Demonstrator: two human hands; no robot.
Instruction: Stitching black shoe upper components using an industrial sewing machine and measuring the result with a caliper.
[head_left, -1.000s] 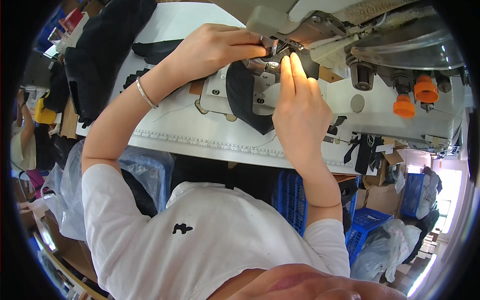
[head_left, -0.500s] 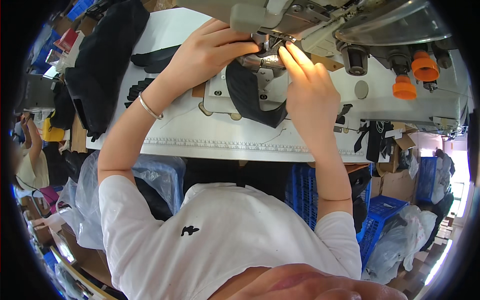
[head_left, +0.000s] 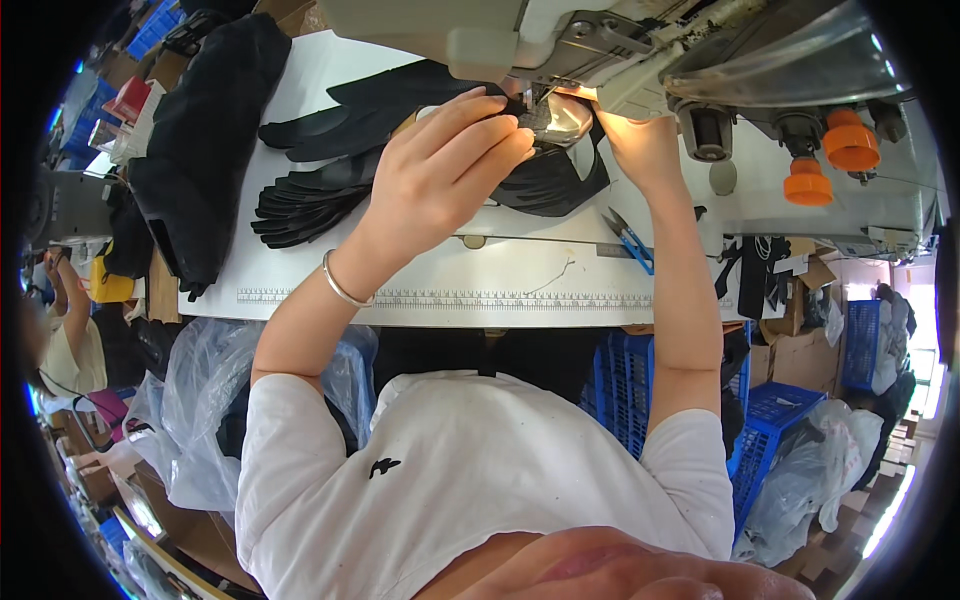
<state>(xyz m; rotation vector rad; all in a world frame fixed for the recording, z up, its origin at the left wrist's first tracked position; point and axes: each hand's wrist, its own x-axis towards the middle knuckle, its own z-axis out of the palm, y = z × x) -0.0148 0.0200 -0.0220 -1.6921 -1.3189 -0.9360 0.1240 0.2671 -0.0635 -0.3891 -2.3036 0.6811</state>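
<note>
My left hand is beside the sewing machine's needle area, its fingers bent together at the edge of a black fabric piece; the thumb is hidden. That piece curves around the shiny metal bed and hangs toward me. My right hand reaches behind the machine head on the far right of the bed, with its fingers hidden. A fanned stack of black fabric strips lies left of my left wrist, with larger black pieces beyond it. Blue-handled thread snips lie near my right forearm.
A ruler strip runs along the table's near edge. Bulky black fabric lies at the left. Orange knobs hang under the machine at the right. Blue crates and plastic bags stand below the table.
My left hand has moved down and slightly right. My right hand has slid up behind the machine head, leaving the snips in view. The black fabric has shifted, and more of the strip stack shows.
</note>
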